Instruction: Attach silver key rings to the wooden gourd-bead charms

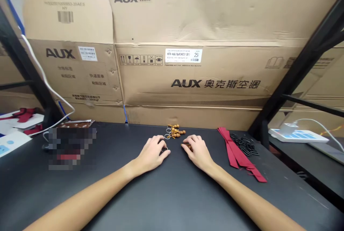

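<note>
A brown carton printed "AUX" stood in the upper left of the frame, its white label too small to read above the characters "快递面单 粘贴区域." Left of center, a person's left hand rested on a black tabletop, thumb and forefinger apart beside a thin metal ring; whether they gripped it could not be told. Glossy amber-brown gourd-shaped pendants with silvery rings lay clustered at the frame's center, just beyond the hands. Behind them, a wider carton read "AUX 奥克斯空调," its white sticker marked "KFR-46G/BpR3AES1(B1)" and "25." Right of center, the right hand's fingers curved together over a brown piece, mostly covered, the grip impossible to judge. Farther right lay crossed red ribbons and a pile of black clasps.
</note>
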{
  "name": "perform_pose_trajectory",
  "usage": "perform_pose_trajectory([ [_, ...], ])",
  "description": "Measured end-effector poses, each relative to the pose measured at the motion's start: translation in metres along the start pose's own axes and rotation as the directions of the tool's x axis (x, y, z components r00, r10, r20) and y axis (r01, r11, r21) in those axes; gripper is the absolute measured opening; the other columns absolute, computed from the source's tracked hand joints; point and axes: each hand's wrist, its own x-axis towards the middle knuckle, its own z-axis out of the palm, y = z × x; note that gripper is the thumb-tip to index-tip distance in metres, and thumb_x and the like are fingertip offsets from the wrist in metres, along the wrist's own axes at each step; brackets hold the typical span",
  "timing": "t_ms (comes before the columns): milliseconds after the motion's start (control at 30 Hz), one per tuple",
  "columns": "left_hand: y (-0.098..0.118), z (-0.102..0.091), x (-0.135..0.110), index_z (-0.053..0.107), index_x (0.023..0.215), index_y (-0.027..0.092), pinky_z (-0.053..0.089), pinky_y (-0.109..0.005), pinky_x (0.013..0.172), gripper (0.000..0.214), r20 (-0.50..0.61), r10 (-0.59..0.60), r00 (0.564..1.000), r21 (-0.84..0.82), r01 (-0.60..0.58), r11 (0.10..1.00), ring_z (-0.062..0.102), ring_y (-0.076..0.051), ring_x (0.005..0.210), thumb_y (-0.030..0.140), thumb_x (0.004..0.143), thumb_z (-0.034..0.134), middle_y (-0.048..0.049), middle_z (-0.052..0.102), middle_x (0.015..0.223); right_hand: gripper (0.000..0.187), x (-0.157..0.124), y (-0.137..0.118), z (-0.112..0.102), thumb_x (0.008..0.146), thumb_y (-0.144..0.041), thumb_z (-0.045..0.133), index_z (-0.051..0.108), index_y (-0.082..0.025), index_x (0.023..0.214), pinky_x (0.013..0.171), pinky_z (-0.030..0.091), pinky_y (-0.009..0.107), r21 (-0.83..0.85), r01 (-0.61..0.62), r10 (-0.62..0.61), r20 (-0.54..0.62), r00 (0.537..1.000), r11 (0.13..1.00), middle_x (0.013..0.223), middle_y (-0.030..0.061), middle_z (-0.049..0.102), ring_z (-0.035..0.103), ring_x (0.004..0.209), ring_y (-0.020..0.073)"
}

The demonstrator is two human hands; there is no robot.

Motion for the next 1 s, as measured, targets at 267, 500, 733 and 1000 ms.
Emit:
perform_pose_trajectory([
  [267, -0.015, -0.002, 0.008, 0.051, 0.129, 0.021, 0.032, -0.046, 0.107, 0.044, 0.173, 0.039, 0.984, 0.009, -0.041, 0.999, 0.044, -0.028, 0.129, 0.048, 0.097, 0.038, -0.0096, 0.054, 0.135, 0.018, -0.002, -0.006, -0.002, 0.092, -0.029, 0.046, 0.062, -0.022, 0.098, 0.079, 0.043, 0.038, 0.002, 0.056, -0.056, -0.016, 0.998, 0.998, 0.106, 0.0094, 0.060, 0.052, 0.096, 0.0248],
  [500, -0.008, -0.004, 0.006, 0.048, 0.133, 0.020, 0.038, -0.044, 0.102, 0.049, 0.118, 0.104, 0.988, -0.006, -0.104, 0.995, 0.050, -0.026, 0.119, 0.048, 0.093, 0.047, -0.0109, 0.058, 0.126, 0.024, -0.003, -0.009, -0.004, 0.089, -0.024, 0.050, 0.061, -0.022, 0.111, 0.083, 0.044, 0.043, 0.014, 0.139, -0.139, 0.020, 0.990, 0.990, 0.116, 0.0115, 0.058, 0.049, 0.107, 0.0276],
  [733, -0.008, 0.000, 0.011, 0.060, 0.120, 0.023, 0.035, -0.044, 0.101, 0.037, 0.097, 0.104, 0.990, 0.058, -0.110, 0.992, 0.052, -0.025, 0.116, 0.046, 0.095, 0.044, -0.0088, 0.060, 0.121, 0.024, -0.004, -0.007, -0.002, 0.089, -0.024, 0.051, 0.062, -0.022, 0.110, 0.085, 0.044, 0.043, 0.020, 0.134, -0.135, 0.040, 0.990, 0.991, 0.118, 0.0111, 0.057, 0.049, 0.109, 0.0276],
  [1000, -0.001, -0.008, 0.006, 0.064, 0.101, 0.023, 0.035, -0.035, 0.099, 0.020, 0.127, 0.237, 0.963, -0.158, -0.216, 0.964, 0.059, -0.020, 0.108, 0.039, 0.091, 0.057, -0.0032, 0.069, 0.106, 0.033, -0.006, -0.012, -0.007, 0.088, -0.023, 0.053, 0.060, -0.027, 0.120, 0.090, 0.043, 0.047, 0.065, 0.195, -0.200, 0.080, 0.977, 0.979, 0.125, 0.0104, 0.053, 0.044, 0.115, 0.0282],
])
